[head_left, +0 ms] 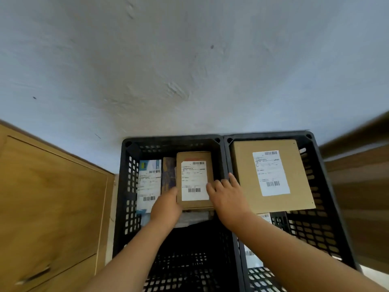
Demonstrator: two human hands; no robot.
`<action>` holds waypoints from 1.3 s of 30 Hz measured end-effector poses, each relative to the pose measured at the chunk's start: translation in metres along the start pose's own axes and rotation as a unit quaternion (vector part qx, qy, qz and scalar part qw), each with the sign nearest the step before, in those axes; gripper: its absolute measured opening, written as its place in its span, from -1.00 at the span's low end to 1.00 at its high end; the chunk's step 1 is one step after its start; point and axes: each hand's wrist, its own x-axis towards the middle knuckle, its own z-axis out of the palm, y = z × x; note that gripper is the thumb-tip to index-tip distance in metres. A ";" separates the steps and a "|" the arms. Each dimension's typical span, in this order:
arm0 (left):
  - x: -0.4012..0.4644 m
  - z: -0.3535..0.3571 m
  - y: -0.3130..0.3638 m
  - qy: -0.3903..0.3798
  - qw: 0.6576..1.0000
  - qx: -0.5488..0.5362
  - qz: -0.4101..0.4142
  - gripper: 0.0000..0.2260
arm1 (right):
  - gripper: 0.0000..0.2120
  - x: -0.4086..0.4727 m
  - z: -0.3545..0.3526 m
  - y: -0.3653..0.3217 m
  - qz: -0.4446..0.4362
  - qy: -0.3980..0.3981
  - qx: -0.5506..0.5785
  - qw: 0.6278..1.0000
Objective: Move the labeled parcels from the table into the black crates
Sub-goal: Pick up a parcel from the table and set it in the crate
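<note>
Black plastic crates sit side by side: the right crate (320,165) holds a large labeled box (271,175), the left crate (126,186) a white parcel (148,182) and a small brown parcel (194,180). The left hand (166,207) grips that parcel's near-left corner; the right hand (227,194) rests on its right edge with fingers spread and relaxed. Released unevenly, it could tip onto the dark packet (169,173) beside it. A wooden cabinet (52,197) stands at left.

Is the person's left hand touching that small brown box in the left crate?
Touching. The head view shows the left hand pressed against the small brown box at its near left corner, with no gap visible.
</note>
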 end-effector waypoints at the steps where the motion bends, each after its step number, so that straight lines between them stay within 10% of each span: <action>1: -0.006 -0.006 0.012 -0.004 1.000 -0.004 0.005 -0.62 | -0.31 -0.011 -0.008 0.004 0.009 0.013 0.016 1.000; 8: -0.060 -0.030 0.086 -0.011 0.998 -0.033 0.053 -0.66 | -0.74 -0.095 -0.055 0.057 0.111 0.058 0.144 0.982; 15: -0.121 -0.008 0.182 0.005 0.992 -0.016 0.122 -0.69 | -0.64 -0.208 -0.061 0.127 0.206 0.116 0.283 0.929; 39: -0.358 0.334 0.606 -0.055 0.924 -0.026 0.377 -0.79 | -0.72 -0.700 0.088 0.452 0.444 0.236 0.317 0.804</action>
